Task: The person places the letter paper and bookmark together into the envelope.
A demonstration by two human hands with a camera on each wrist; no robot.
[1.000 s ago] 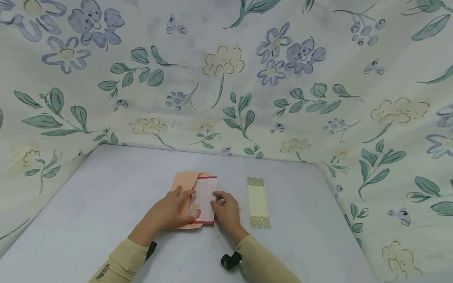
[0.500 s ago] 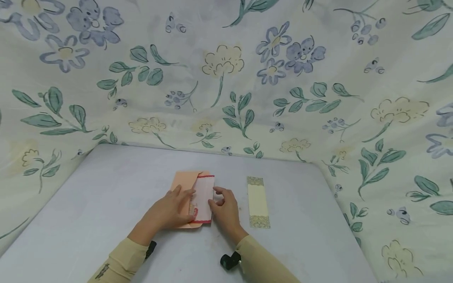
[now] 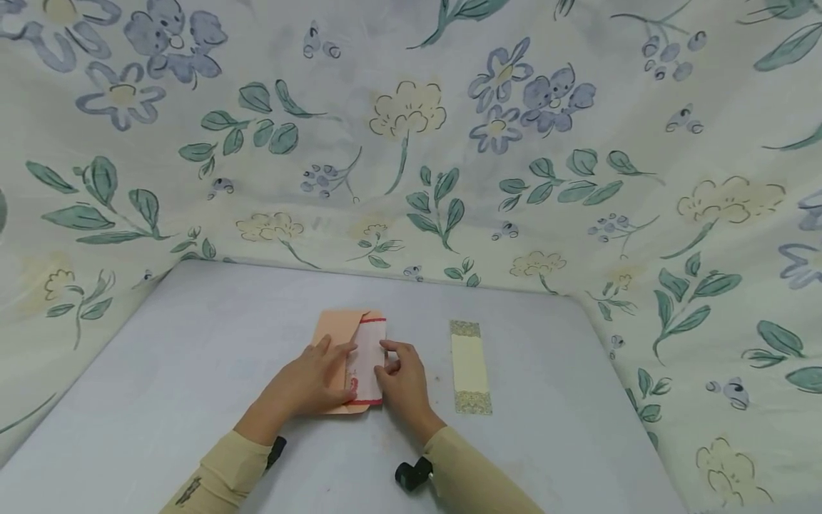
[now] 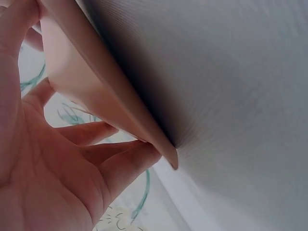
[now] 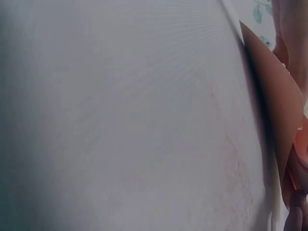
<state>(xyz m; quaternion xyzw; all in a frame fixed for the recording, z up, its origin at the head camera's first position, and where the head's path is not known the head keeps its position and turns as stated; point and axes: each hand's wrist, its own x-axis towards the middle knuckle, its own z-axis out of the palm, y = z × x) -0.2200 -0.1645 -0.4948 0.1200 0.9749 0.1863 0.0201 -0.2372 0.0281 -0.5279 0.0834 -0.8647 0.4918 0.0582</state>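
A peach paper envelope (image 3: 335, 325) lies on the white table, its opening toward the right. Partly inside it is a white card (image 3: 369, 350) with red bands at both ends and a small red print. My left hand (image 3: 307, 384) rests on the envelope with fingers spread; the left wrist view has its fingertips on the envelope's (image 4: 72, 67) upper face. At the card's right edge, my right hand (image 3: 406, 382) pinches it between thumb and fingers. In the right wrist view the envelope (image 5: 276, 91) hides most of that grip, and only fingertips (image 5: 296, 214) show at the corner.
To the right of the hands lies a cream paper strip (image 3: 470, 364) with gold patterned ends. A flowered cloth (image 3: 411, 143) hangs behind and beside the white table (image 3: 565, 400). Dark camera mounts (image 3: 412, 474) sit at the wrists.
The card has slid left, deeper into the envelope, and my right hand has moved left with it. My left hand has stayed in place on the envelope.
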